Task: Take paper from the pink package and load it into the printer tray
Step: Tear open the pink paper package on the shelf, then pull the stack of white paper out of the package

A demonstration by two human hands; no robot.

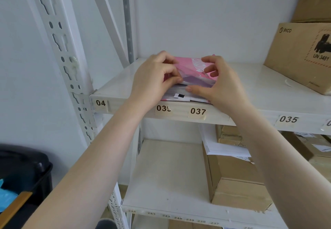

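A pink package [194, 71] of paper lies on the upper white shelf [259, 92], near its front edge above the labels 039 and 037. My left hand [154, 78] pinches the wrapper's lifted flap at the left side. My right hand [215, 83] rests on the right side, its thumb pressed on the white paper stack [177, 91] showing at the open front end, its fingers on the wrapper's top. No printer or tray is in view.
A brown PICO cardboard box [300, 54] stands at the right of the same shelf. The lower shelf [166, 175] holds a brown box [236, 184] with white sheets on top. A perforated white upright [66, 58] stands left; a black bin [23, 178] sits at bottom left.
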